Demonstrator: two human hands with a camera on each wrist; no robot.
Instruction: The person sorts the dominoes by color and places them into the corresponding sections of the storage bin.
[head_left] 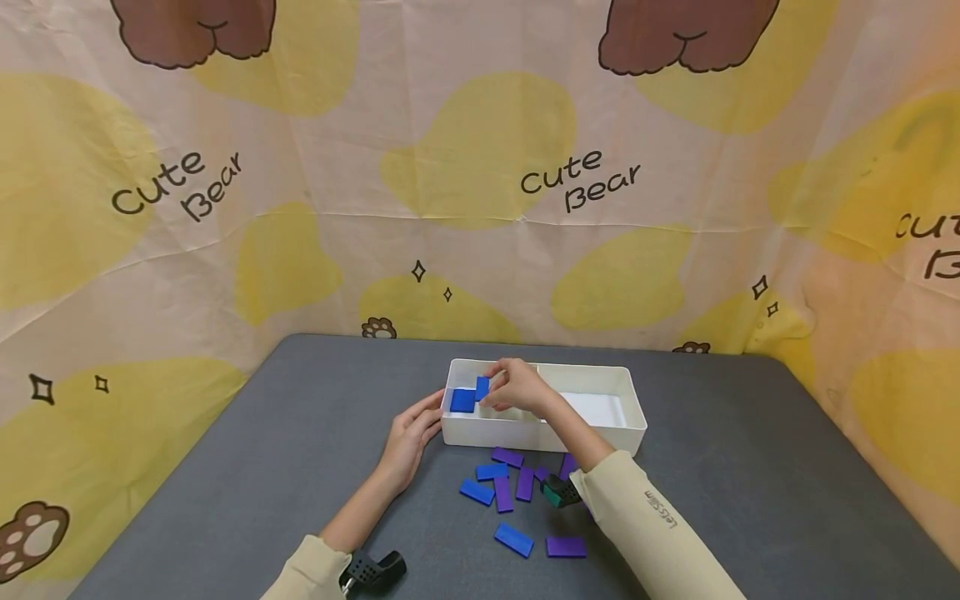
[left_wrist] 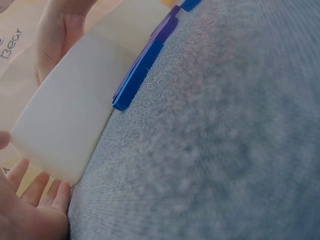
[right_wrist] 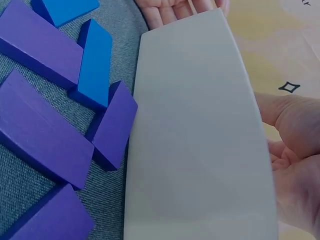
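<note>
A white divided box [head_left: 491, 432] stands on the table, its long front wall filling much of both wrist views. My right hand [head_left: 519, 388] reaches into its left part and pinches a blue block [head_left: 482, 386] between thumb and fingers. Just left of that block, more blue [head_left: 462, 401] lies flat inside the box. With extended fingers, my left hand [head_left: 408, 437] touches the box's left end. In the right wrist view the box wall [right_wrist: 195, 135] hides the right hand's fingertips and the held block.
Several loose blocks lie in front of the box, among them a blue block [head_left: 513, 540] and a purple block [head_left: 566, 547]. A purple block [right_wrist: 116, 125] lies close against the front wall. A patterned cloth [head_left: 465, 167] hangs behind the grey table [head_left: 247, 467].
</note>
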